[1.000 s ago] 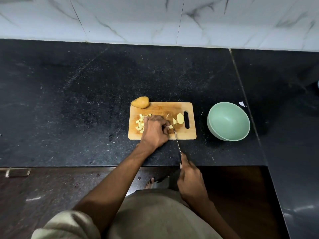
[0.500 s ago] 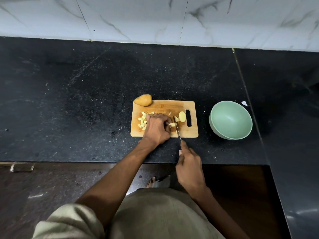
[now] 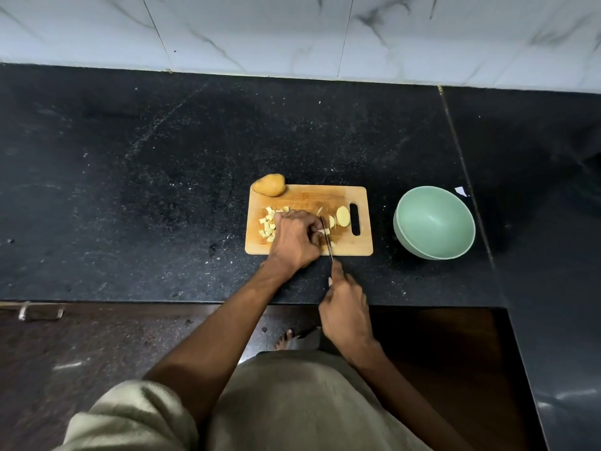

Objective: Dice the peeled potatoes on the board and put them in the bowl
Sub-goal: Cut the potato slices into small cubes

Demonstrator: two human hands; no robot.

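A wooden cutting board (image 3: 302, 198) lies on the black counter. Several pale potato cubes (image 3: 267, 224) sit at its left. My left hand (image 3: 294, 239) rests on the board with fingers curled over potato strips, mostly hidden beneath it. My right hand (image 3: 346, 309) grips the knife (image 3: 327, 237) handle, the blade crossing the board beside my left fingers. Potato slices (image 3: 342, 216) lie right of the blade, near the board's handle slot. A whole potato (image 3: 269, 185) sits at the board's far left corner. An empty green bowl (image 3: 434, 221) stands right of the board.
The black stone counter (image 3: 146, 190) runs wide to the left and behind the board, up to a white marbled tile wall (image 3: 292, 30). A counter seam (image 3: 461, 164) runs just right of the bowl. A small white scrap (image 3: 461, 191) lies behind the bowl.
My right hand has pushed the knife forward, so the blade now reaches further across the board. My left hand stays curled over the potato pieces.
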